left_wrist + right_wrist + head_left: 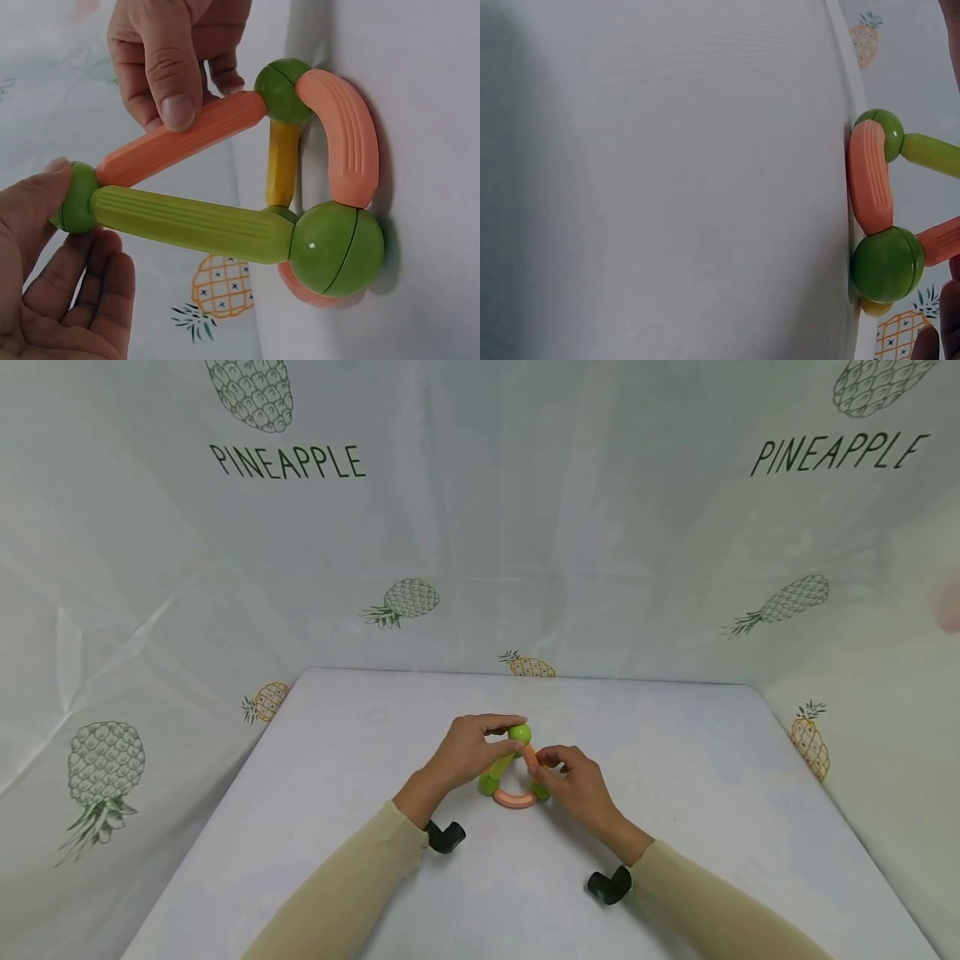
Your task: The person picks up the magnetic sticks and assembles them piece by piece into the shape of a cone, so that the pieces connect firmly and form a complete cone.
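Observation:
A small frame of ball-and-rod building pieces, seen whole in the left wrist view, stands on the white table. My left hand (463, 752) pinches the green ball (79, 199) at its top between thumb and fingers. The thumb and fingers of my right hand (579, 785) grip the straight orange rod (184, 141), which slopes down from that ball. A lime rod (191, 225) runs down to a green ball (337, 249) on the table. The curved orange rod (870, 178) links this ball with another green ball (889, 265). Behind stands a yellow rod (283, 166).
The white table (360, 718) meets a hanging sheet (480, 527) printed with pineapples at its back and sides. A black piece (447, 837) shows by the left wrist, and a similar black piece (609, 886) by the right.

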Motion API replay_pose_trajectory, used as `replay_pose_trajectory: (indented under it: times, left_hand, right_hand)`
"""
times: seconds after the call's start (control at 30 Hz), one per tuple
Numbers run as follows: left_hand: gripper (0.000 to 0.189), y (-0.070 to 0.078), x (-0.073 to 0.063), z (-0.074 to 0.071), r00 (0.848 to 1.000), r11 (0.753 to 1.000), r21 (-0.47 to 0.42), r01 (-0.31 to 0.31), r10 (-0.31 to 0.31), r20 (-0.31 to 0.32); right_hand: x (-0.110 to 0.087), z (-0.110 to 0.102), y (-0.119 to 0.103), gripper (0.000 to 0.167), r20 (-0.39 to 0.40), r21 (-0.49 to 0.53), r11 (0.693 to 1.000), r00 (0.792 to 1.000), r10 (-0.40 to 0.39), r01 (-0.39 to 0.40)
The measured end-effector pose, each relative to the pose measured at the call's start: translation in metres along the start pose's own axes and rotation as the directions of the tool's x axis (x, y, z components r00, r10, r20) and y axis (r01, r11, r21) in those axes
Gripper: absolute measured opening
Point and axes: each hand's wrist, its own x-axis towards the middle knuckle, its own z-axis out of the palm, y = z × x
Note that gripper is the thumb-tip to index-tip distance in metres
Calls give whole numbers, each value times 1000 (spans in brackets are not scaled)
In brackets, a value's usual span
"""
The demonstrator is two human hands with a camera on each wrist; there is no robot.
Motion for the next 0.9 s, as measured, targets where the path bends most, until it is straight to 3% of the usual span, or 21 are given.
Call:
replay_pose_trajectory:
  times: [0.6, 0.9]
  left_hand:
    - [41, -3, 1, 1, 999, 998, -45, 44, -44, 14]
    - [45, -15, -2, 2, 995, 979, -181, 96, -97, 1]
  right_hand:
    - [-2, 1, -1, 18, -5, 1, 1000, 1000, 27, -27]
    - [-3, -6, 0, 23, -8, 30, 999, 999, 36, -35]
